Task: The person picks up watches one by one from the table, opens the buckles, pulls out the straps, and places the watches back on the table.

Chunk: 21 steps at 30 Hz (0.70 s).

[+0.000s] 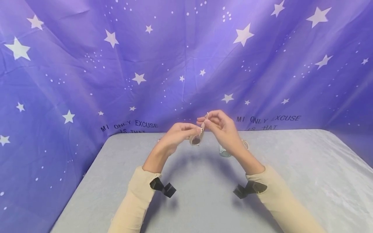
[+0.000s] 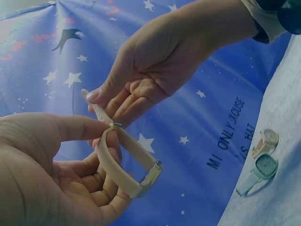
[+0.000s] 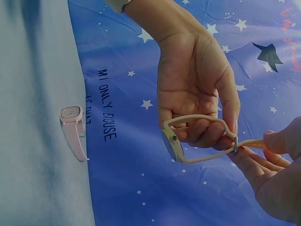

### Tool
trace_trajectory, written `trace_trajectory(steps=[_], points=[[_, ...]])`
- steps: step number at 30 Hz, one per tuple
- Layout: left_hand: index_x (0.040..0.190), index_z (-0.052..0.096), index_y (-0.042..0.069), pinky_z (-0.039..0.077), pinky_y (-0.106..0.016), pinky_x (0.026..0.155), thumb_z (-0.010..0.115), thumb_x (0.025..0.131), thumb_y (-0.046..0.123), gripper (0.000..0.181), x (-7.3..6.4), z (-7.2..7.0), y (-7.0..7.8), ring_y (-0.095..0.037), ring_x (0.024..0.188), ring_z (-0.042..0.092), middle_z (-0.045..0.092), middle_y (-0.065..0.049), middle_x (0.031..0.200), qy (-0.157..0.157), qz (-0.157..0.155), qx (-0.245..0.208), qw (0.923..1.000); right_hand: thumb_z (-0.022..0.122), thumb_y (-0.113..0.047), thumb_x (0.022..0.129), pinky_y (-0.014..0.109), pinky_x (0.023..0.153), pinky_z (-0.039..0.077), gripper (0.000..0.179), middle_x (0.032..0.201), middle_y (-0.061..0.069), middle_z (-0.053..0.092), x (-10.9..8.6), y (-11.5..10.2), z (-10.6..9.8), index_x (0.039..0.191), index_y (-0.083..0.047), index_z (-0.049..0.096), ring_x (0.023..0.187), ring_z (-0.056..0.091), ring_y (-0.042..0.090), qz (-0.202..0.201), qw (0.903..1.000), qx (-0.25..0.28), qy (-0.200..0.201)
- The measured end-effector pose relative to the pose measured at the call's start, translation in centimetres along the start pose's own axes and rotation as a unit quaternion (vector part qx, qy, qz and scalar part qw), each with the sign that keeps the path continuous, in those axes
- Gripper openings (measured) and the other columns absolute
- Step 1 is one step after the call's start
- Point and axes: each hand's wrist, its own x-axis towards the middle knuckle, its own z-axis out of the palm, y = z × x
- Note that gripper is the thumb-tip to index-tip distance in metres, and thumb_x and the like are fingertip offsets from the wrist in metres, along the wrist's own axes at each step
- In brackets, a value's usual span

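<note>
Above the far part of the table, a wristwatch (image 1: pixel 196 139) with a beige strap hangs between both hands, its strap forming a loop. My left hand (image 1: pixel 176 134) pinches the strap at the metal buckle (image 2: pixel 115 125) between thumb and index finger. The strap's free end (image 2: pixel 99 109), passed through the buckle, is pinched between the thumb and fingers of my right hand (image 1: pixel 222 129). In the right wrist view, the watch case (image 3: pixel 173 145) is seen from its side with the crown showing. The dial looks dark in the head view, and its details are too small to read.
A mint green watch (image 2: pixel 265 168) and a beige watch (image 2: pixel 269 137) lie on the table near the right forearm. On the left side lies a pink watch (image 3: pixel 72 127). The grey cloth-covered table (image 1: pixel 201 200) ends at a purple star-patterned curtain (image 1: pixel 186 58).
</note>
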Motion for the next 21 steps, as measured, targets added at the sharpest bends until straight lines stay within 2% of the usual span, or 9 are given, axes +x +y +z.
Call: trace_trajectory(steps=[4,9,13,16,21], points=[[0.118,0.069,-0.006,0.030,-0.054,0.117,0.063,0.097,0.012,0.027,-0.16,0.10,0.22,-0.016,0.087,0.071,0.075,0.004,0.081,-0.015,0.006,-0.018,0.9997,0.054,-0.004,0.104,0.033,0.097,0.059,0.013,0.124,0.030,0.067,0.04,0.01,-0.15,0.114,0.004,0.050,0.103,0.074,0.016,0.009,0.9994,0.032,-0.006],[0.115,0.066,-0.010,0.041,-0.042,0.105,0.057,0.100,0.007,0.024,-0.24,0.19,0.16,-0.013,0.082,0.066,0.071,0.005,0.079,-0.034,0.023,-0.028,0.9988,0.052,-0.007,0.105,0.033,0.100,0.058,0.013,0.126,0.032,0.065,-0.07,0.20,-0.23,0.115,0.001,0.049,0.101,0.075,0.013,0.017,0.9974,0.070,-0.010],[0.108,0.066,-0.008,0.046,-0.036,0.100,0.052,0.102,0.005,0.020,-0.24,0.24,0.01,-0.012,0.083,0.064,0.069,0.006,0.082,-0.051,0.032,-0.044,0.9972,0.052,-0.008,0.106,0.034,0.102,0.056,0.013,0.125,0.029,0.067,-0.15,0.15,-0.22,0.116,-0.001,0.049,0.102,0.075,0.014,0.023,0.9951,0.096,-0.011],[0.107,0.066,-0.006,0.049,-0.034,0.099,0.051,0.103,0.005,0.019,-0.09,0.27,-0.13,-0.011,0.084,0.064,0.069,0.006,0.084,-0.055,0.027,-0.060,0.9964,0.052,-0.007,0.105,0.033,0.102,0.056,0.011,0.124,0.027,0.068,-0.09,0.23,-0.23,0.114,-0.002,0.049,0.102,0.075,0.014,0.025,0.9949,0.098,-0.009],[0.116,0.065,-0.012,0.051,-0.029,0.090,0.055,0.103,0.008,0.026,0.28,0.27,-0.28,-0.009,0.083,0.062,0.070,0.007,0.083,-0.032,-0.002,-0.075,0.9967,0.052,-0.003,0.104,0.032,0.100,0.057,0.008,0.124,0.031,0.066,0.08,0.26,-0.13,0.111,-0.002,0.050,0.101,0.074,0.013,0.023,0.9971,0.073,-0.002]])
